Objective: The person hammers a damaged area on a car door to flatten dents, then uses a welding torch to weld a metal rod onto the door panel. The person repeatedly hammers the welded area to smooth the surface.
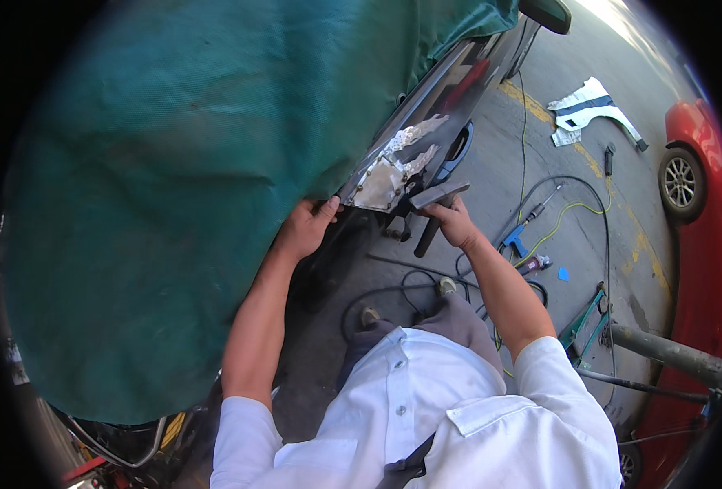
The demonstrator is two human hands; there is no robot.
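Note:
A dark car door panel (430, 122) runs from upper right toward the centre, with a bare-metal patch (377, 186) worn through its paint at the near end. My left hand (308, 226) pinches the panel's edge beside that patch, thumb on top; its other fingertips are partly hidden. In my right hand (450, 220) is a hammer (441, 194), its long grey head just right of the patch and its dark handle pointing down. Whether the hammer touches the panel I cannot tell. A green cover (173, 163) drapes the car on my left.
Hoses and cables loop over the floor around my feet. Right of them lie a blue-handled air tool (516, 240), a pink-and-grey power tool (534, 264), and a white fender (585, 106). A metal post (671, 354) and a red car (707, 269) stand farther right.

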